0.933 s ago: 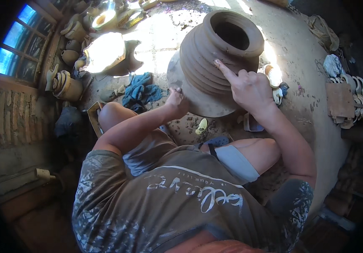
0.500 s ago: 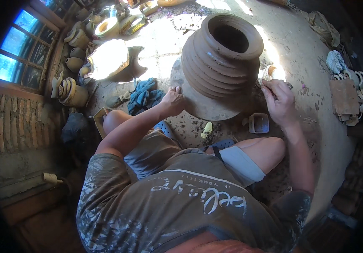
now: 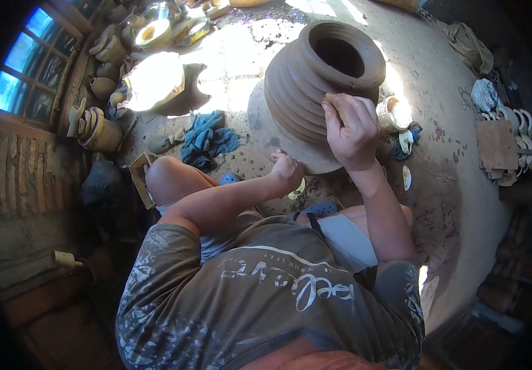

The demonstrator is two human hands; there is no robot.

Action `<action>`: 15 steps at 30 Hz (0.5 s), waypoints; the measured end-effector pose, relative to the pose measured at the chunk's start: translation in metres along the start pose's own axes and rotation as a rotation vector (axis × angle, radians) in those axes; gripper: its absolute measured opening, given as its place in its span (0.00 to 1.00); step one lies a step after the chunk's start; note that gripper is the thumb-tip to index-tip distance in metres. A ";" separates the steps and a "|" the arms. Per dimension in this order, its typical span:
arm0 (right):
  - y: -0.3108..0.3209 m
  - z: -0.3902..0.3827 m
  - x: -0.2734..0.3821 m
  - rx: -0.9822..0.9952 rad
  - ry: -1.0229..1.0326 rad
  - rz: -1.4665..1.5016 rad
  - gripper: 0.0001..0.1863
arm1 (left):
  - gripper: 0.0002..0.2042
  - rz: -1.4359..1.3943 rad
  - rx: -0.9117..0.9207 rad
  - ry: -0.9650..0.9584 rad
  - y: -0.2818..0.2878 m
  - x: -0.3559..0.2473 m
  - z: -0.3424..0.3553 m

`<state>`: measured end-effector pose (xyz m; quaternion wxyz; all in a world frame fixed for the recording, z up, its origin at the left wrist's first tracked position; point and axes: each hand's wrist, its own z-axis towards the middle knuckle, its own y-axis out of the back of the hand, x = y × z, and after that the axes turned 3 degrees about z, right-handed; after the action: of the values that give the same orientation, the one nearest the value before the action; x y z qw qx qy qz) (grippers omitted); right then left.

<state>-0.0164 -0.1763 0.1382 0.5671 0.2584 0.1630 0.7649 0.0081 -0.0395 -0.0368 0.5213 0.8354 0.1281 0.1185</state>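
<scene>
A large brown clay pot (image 3: 303, 92) with ridged walls and a wide round mouth stands upright on a round pottery wheel (image 3: 260, 117). Its lower right side is partly covered by my right hand (image 3: 353, 131). The fingers of that hand are closed in a pinch against or just in front of the ridged wall; whatever they hold is hidden. At the near edge of the wheel, my left hand (image 3: 287, 171) is closed on the rim, thumb side up.
Right of the pot stands a small woven container (image 3: 394, 114), with dark and pale scraps beside it. A blue cloth (image 3: 207, 140) lies on the floor at left. Beyond it are a bright pale vessel (image 3: 155, 81) and several pots along the windowed wall. Stacked pieces (image 3: 516, 145) stand far right.
My right hand has swung left and in from beside the pot to its wall. My left hand has moved right and nearer along the wheel's edge. The square tub is now out of sight.
</scene>
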 end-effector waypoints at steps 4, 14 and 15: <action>-0.008 0.009 0.002 0.033 0.061 -0.081 0.08 | 0.20 0.025 0.010 -0.024 0.007 -0.018 0.001; -0.010 0.018 0.005 0.141 0.067 -0.250 0.07 | 0.20 0.059 0.061 0.036 0.005 -0.024 0.015; -0.011 0.019 0.005 0.156 0.068 -0.247 0.07 | 0.21 0.053 0.065 0.037 0.006 -0.022 0.014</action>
<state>0.0024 -0.1689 0.1485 0.6292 0.2535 0.2718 0.6826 -0.0071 -0.0614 -0.0392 0.4880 0.8526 0.1195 0.1436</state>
